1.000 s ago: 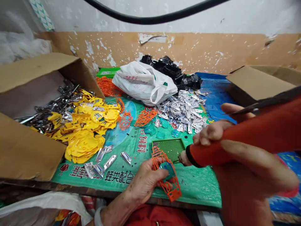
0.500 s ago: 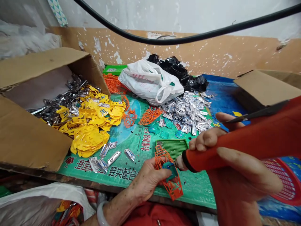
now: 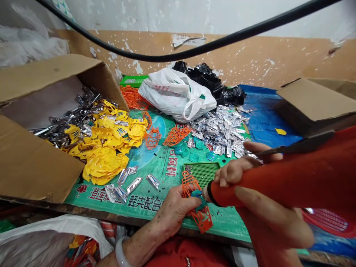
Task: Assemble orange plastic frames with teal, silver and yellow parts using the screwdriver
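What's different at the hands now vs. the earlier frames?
The right hand has brought the red tool leftward, closing the gap to the teal piece; its tip is now at that piece's edge, exact contact unclear. Nothing newly grasped or released. Unchanged: left hand pinching the teal piece and orange frame; part piles as they were.

The green sheet (image 3: 225,224) reads 蛙类配合 and 饲料; lettering (image 3: 168,90) on the white bag (image 3: 155,101) is blurred.

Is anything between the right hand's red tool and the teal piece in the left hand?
Nothing visible. The nose of the red tool is right at the teal piece. The left hand grips from the side; the green tray lies beyond.
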A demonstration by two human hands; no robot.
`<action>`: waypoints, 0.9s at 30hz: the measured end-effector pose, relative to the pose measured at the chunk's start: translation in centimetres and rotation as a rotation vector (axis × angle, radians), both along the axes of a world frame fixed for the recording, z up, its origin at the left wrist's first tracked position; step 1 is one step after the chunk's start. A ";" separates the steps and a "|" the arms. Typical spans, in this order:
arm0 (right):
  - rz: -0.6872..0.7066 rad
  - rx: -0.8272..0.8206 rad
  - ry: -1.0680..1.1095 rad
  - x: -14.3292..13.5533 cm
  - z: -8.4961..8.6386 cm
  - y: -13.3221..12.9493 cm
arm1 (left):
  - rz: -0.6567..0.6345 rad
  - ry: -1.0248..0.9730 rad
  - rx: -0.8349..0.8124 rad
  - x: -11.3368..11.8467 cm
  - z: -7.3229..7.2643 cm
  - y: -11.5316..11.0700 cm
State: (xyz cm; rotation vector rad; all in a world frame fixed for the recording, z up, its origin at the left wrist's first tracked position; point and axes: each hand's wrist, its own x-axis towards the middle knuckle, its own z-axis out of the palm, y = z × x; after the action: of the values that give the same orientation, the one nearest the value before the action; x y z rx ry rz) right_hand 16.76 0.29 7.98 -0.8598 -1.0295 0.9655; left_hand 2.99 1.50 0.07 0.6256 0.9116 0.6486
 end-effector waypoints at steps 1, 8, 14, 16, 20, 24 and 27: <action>0.004 0.000 -0.009 -0.1 -0.1 -0.1 | 0.006 0.002 -0.006 0.0 0.0 0.0; 0.042 0.008 -0.084 0.0 -1.1 0.1 | 0.011 -0.040 -0.004 -0.1 -0.8 -0.4; 0.047 0.006 -0.091 -0.1 -1.8 -0.1 | 0.006 -0.024 -0.035 -0.2 -0.8 -0.6; 0.032 0.002 -0.102 -0.2 -1.7 -0.3 | 0.011 -0.006 -0.049 -0.2 -0.6 -0.5; 0.038 0.025 -0.053 0.2 -0.5 -0.4 | -0.021 0.005 -0.017 -0.8 -0.3 -0.2; -0.090 0.068 0.037 1.7 0.5 0.9 | -0.043 0.021 0.019 -1.2 -0.4 -0.1; -0.342 0.104 -0.035 3.4 -0.3 2.7 | -0.024 0.022 -0.018 -1.1 -0.2 -0.3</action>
State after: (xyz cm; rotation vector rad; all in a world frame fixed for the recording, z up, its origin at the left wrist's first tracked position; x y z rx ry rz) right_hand 20.17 3.00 7.64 -0.9320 -0.9164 0.6059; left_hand 1.93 1.25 -0.15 0.6277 0.9278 0.6129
